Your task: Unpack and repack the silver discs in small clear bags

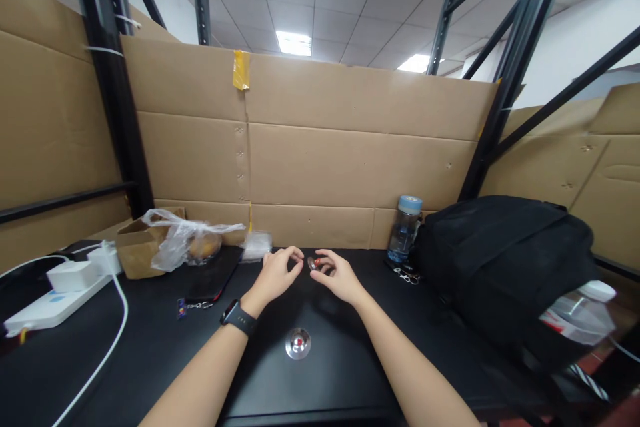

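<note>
head cam: the right hand (pixel 341 275) had a small clear disc with a red bit (pixel 313 263) pinched between thumb and fingertips, just above the smooth black table (pixel 340 373). left hand (pixel 278 273) was right beside it, thumb and fingers curled with a narrow gap, nothing i could see in there. a second clear disc (pixel 299 343) lay on the tabletop between the forearms, round and shiny with a red spot in the middle

risk-wise, imo: the held one looked slick and only fingertips had it, so too hard a squeeze could've popped it out and sent it skidding. a lowered forearm might've knocked the loose one too

textures: creased brown cardboard wall (pixel 310 167), thin crinkly plastic bag (pixel 173 240) off left, slouchy black fabric backpack (pixel 500 260) off right, plus a see-through cylindrical bottle (pixel 400 237) with a blue lid
</note>
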The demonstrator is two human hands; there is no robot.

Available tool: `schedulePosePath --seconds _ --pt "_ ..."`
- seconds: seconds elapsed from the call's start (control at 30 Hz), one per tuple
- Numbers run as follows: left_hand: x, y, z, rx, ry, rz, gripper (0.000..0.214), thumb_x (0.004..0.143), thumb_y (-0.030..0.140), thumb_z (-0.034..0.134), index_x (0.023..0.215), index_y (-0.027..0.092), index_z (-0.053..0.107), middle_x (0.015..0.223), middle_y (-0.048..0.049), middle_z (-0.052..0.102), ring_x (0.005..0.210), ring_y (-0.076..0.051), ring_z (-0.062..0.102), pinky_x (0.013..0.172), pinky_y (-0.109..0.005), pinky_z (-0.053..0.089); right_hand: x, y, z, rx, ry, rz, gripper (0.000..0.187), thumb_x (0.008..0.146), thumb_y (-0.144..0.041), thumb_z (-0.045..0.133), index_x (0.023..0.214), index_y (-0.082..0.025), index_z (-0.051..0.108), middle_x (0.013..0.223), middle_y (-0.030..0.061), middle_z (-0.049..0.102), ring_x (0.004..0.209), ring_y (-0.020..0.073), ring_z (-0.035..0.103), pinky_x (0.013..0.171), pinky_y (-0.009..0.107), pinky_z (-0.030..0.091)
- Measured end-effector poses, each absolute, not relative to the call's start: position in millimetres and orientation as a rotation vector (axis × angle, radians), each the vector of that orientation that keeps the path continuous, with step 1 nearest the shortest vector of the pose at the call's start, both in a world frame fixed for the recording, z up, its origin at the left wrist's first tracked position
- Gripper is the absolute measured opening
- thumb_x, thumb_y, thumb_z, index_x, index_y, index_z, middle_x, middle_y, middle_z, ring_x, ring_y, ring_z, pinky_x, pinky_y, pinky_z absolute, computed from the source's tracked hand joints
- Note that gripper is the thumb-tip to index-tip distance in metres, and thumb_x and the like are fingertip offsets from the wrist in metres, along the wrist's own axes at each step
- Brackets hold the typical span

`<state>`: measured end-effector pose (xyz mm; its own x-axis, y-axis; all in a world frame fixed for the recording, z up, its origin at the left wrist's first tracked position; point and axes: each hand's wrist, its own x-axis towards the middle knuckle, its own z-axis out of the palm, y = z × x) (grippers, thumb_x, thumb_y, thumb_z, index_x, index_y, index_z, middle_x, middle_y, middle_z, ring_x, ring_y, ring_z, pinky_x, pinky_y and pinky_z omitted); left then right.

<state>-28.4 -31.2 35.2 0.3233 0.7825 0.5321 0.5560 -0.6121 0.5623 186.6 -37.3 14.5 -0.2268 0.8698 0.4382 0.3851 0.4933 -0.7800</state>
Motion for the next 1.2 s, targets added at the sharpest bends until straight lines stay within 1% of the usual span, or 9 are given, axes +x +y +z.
schedulePosePath --seconds 0.17,0.4,0.53,0.77,0.87,0.97,1.07,1.13,1.2 --pt "-21.5 -25.6 27.0 2.088 0.963 1.221 0.018 0.084 0.034 0.065 0.097 0.021 0.064 0.100 -0.0049 0.074 0.099 -0.020 0.069 0.092 -0.031 0.051 177.4 -40.5 15.1 -0.907 -1.748 0.919 0.059 0.076 -0.042 0.077 0.128 -0.022 0.059 0.106 0.0070 0.073 0.079 0.0152 0.066 0.061 0.024 0.049" --pt "-21.8 -24.7 22.5 2.128 0.995 1.131 0.020 0.082 0.028 0.067 0.100 0.023 0.061 0.097 -0.0019 0.075 0.093 -0.018 0.071 0.091 -0.030 0.049 171.6 -41.6 11.3 -0.884 -1.737 0.911 0.058 0.069 -0.034 0.083 0.120 -0.020 0.061 0.102 0.0064 0.073 0.080 0.0155 0.066 0.060 0.023 0.048" --pt "-25.0 -27.2 25.9 2.270 1.077 1.053 0.022 0.083 0.024 0.065 0.104 0.025 0.059 0.098 -0.0006 0.075 0.099 -0.019 0.068 0.095 -0.033 0.042 172.9 -41.3 11.9 -0.930 -1.806 0.765 0.047 0.067 -0.030 0.081 0.109 -0.021 0.063 0.099 0.0050 0.073 0.081 0.0167 0.066 0.066 0.026 0.052" --pt "-61.0 -11.6 24.8 2.432 1.580 0.879 0.027 0.082 0.013 0.058 0.106 0.026 0.057 0.094 -0.0012 0.075 0.105 -0.023 0.060 0.094 -0.039 0.029 204.3 -31.2 19.9 -1.194 -1.940 0.306 0.049 0.065 -0.024 0.077 0.113 -0.023 0.066 0.100 0.0041 0.069 0.083 0.0179 0.063 0.080 0.031 0.051" --pt "-79.7 -4.2 23.2 2.408 1.686 0.775 0.029 0.078 0.012 0.059 0.102 0.027 0.060 0.088 -0.0006 0.075 0.103 -0.024 0.062 0.091 -0.039 0.028 227.9 -24.8 21.8 -1.365 -1.964 0.207 0.048 0.068 -0.025 0.076 0.115 -0.022 0.069 0.108 0.0073 0.067 0.093 0.0208 0.064 0.083 0.031 0.050" --pt "-84.4 -3.6 25.3 2.390 1.706 0.764 0.029 0.076 0.015 0.063 0.102 0.026 0.064 0.093 -0.0018 0.074 0.103 -0.025 0.063 0.089 -0.037 0.032 246.9 -20.5 19.4 -1.550 -2.010 0.164 0.041 0.070 -0.027 0.075 0.110 -0.020 0.073 0.109 0.0095 0.066 0.099 0.0244 0.064 0.084 0.031 0.048" --pt "-75.6 -12.1 32.8 2.411 1.519 0.792 0.026 0.076 0.024 0.069 0.101 0.023 0.068 0.096 -0.0029 0.073 0.095 -0.023 0.064 0.083 -0.033 0.038 257.9 -16.1 13.4 -1.664 -2.062 0.170 0.032 0.070 -0.030 0.076 0.100 -0.019 0.076 0.104 0.0097 0.067 0.096 0.0250 0.065 0.082 0.031 0.047" --pt "-65.8 -22.2 38.6 2.427 1.152 0.614 0.029 0.073 0.033 0.076 0.100 0.024 0.072 0.090 -0.0009 0.072 0.084 -0.019 0.065 0.076 -0.028 0.042 261.9 -12.9 8.9 -1.686 -2.080 0.198 0.034 0.068 -0.032 0.078 0.099 -0.018 0.076 0.101 0.0094 0.067 0.092 0.0238 0.065 0.081 0.030 0.048" --pt "-55.0 -33.6 42.2 2.382 0.742 0.350 0.041 0.064 0.042 0.085 0.101 0.026 0.075 0.089 0.0010 0.072 0.079 -0.017 0.065 0.070 -0.025 0.045 264.6 -10.0 4.9 -1.687 -2.083 0.220 0.038 0.067 -0.032 0.079 0.102 -0.017 0.076 0.101 0.0098 0.067 0.090 0.0231 0.066 0.081 0.030 0.048"
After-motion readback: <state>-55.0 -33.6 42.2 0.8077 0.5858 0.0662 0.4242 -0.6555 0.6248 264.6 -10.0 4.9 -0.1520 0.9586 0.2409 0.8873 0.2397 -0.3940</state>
